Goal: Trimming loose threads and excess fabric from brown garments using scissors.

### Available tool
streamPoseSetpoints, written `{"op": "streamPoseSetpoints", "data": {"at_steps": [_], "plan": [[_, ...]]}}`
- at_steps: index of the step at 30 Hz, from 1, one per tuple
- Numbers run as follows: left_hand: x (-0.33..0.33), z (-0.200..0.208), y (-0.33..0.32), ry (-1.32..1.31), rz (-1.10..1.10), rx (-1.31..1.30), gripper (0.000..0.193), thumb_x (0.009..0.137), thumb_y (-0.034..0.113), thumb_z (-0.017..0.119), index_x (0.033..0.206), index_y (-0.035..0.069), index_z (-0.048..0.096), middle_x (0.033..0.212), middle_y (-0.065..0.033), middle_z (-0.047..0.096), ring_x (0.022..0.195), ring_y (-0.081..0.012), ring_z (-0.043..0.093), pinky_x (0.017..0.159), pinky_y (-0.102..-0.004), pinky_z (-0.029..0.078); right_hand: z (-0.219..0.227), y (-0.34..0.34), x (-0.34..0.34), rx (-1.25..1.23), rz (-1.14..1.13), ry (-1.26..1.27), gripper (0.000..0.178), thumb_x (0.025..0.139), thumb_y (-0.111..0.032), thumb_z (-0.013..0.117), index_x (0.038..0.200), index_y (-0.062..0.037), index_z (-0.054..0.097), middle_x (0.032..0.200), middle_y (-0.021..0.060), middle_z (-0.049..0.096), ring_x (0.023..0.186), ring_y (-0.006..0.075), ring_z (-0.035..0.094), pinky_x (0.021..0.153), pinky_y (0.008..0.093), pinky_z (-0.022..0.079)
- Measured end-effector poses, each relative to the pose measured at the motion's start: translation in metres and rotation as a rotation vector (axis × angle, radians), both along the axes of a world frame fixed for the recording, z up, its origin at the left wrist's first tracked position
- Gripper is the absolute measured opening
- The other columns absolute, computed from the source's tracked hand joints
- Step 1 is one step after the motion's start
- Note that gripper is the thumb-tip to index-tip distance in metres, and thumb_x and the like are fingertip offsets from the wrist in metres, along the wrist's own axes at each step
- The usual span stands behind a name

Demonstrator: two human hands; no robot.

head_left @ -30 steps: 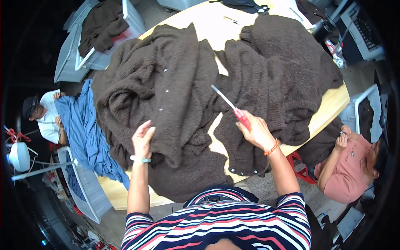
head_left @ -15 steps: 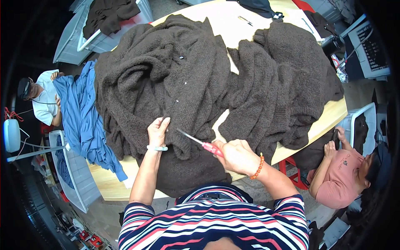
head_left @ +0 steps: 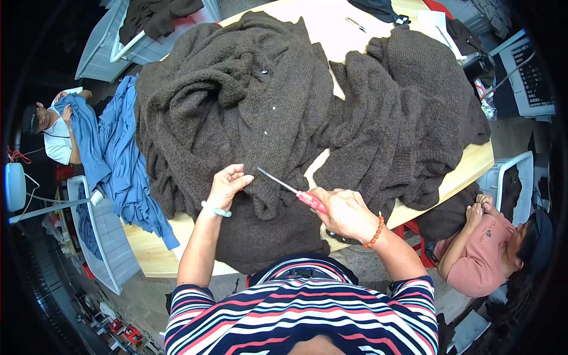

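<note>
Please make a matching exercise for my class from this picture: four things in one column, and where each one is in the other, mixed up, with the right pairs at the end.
Things
1. Red-handled tool
2. Blue cloth
3. Brown knitwear
4. Pale bracelet

Places
A. Heaped across the middle of the table
B. Around the wrist of the left hand
C. In the grip of the right hand
D. Held by the co-worker in white

Right pairs
1-C, 2-D, 3-A, 4-B
</note>
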State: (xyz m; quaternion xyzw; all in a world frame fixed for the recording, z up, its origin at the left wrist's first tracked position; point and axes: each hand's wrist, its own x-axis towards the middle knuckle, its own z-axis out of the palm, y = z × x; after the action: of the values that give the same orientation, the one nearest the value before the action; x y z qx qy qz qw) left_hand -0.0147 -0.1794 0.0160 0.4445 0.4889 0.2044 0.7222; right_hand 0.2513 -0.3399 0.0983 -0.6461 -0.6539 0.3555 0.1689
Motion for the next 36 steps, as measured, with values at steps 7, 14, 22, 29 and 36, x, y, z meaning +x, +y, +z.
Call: {"op": "streamPoseSetpoints", "data": {"at_steps": [7,14,22,29,36], "plan": [[-0.006,-0.015,-0.001,0.032,0.049,0.079,0.012,0.088,0.005,0.070,0.099,0.001,0.066,0.082,0.0003,0.068,0.066,-0.0036,0.057,0.062,-0.0187,0.045,0.012,-0.005,-0.005,-0.179,0.187,0.031,0.020,0.088,-0.017,0.061,0.104,-0.0044,0.060,0.075,0.0206,0.066,0.072,0.0384,0.067,0.064,0.0489,0.053],[0.022,0.008,0.016,-0.031,-0.015,0.082,0.035,0.085,0.004,0.073,0.117,0.001,0.060,0.096,0.0023,0.065,0.079,-0.0032,0.058,0.072,-0.0162,0.045,0.003,-0.004,0.006,-0.017,-0.021,0.003,0.023,0.089,-0.019,0.063,0.110,-0.0092,0.060,0.078,0.0178,0.067,0.079,0.0365,0.067,0.070,0.0463,0.052],[0.022,-0.019,0.025,0.085,-0.052,0.209,0.013,0.085,0.002,0.073,0.096,-0.001,0.067,0.085,0.0016,0.066,0.073,-0.0044,0.058,0.069,-0.0188,0.047,0.001,0.004,0.004,-0.005,0.040,-0.070,0.022,0.087,-0.019,0.063,0.106,-0.0068,0.062,0.068,0.0197,0.065,0.066,0.0387,0.067,0.061,0.0476,0.053],[0.019,-0.011,0.033,0.040,-0.067,0.185,0.018,0.085,0.003,0.073,0.102,0.002,0.067,0.087,0.0030,0.066,0.075,-0.0032,0.057,0.070,-0.0195,0.045,0.004,0.003,0.016,-0.019,-0.016,-0.003,0.024,0.088,-0.020,0.062,0.104,-0.0028,0.061,0.074,0.0174,0.067,0.073,0.0354,0.068,0.067,0.0464,0.054],[0.077,-0.008,0.061,0.042,-0.176,0.254,0.031,0.082,0.008,0.077,0.109,0.001,0.064,0.085,0.0039,0.065,0.077,-0.0052,0.059,0.064,-0.0190,0.043,-0.001,0.007,0.022,0.009,-0.121,0.016,0.022,0.090,-0.020,0.061,0.108,-0.0080,0.058,0.075,0.0188,0.065,0.075,0.0373,0.066,0.068,0.0467,0.052]]}}
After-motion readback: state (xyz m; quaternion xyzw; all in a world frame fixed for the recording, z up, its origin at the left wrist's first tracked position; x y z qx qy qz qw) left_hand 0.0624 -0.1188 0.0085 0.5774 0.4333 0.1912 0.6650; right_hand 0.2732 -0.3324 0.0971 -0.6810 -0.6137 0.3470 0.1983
